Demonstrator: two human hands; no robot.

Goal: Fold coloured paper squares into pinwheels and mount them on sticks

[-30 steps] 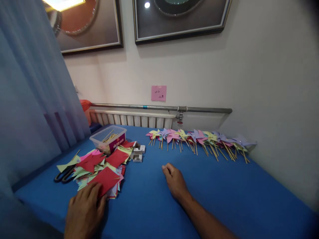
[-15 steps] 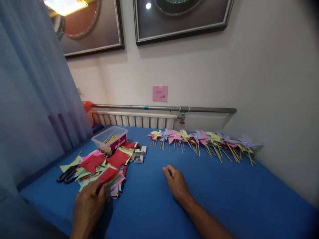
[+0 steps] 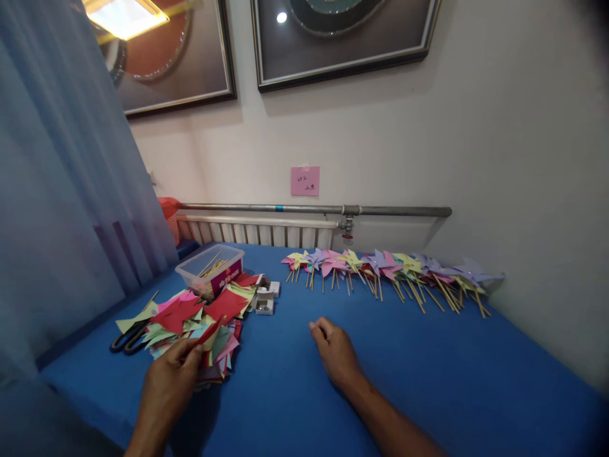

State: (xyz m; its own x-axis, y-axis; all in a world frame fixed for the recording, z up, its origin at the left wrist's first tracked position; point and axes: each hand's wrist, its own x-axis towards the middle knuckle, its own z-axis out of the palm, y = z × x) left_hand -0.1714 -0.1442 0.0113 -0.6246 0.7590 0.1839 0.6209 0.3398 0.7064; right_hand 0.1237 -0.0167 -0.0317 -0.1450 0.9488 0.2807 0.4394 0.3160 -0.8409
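Observation:
My left hand [image 3: 172,381] pinches a piece of red paper [image 3: 210,330] by its near edge, tilted up over a stack of coloured papers [image 3: 228,348]. Pink, green, yellow and blue slips show in that stack. More cut papers, with red pieces [image 3: 177,313] on top, lie just behind it. On the blue surface to the right rests my right hand [image 3: 335,352], fingers curled closed; whatever may be inside them is hidden. Paper pinwheels [image 3: 378,261] on thin wooden sticks lie in a row along the back right.
Beyond the papers stands a clear plastic tub [image 3: 209,263] of thin sticks. Two small white boxes [image 3: 265,304] sit to its right. Black scissor handles [image 3: 129,337] poke out at the left. A blue curtain [image 3: 71,190] hangs on the left; a metal pipe [image 3: 304,209] runs along the wall.
My left hand has lifted the red paper's edge, tilting it up from the stack and uncovering lighter slips below. My right hand is nearly unmoved.

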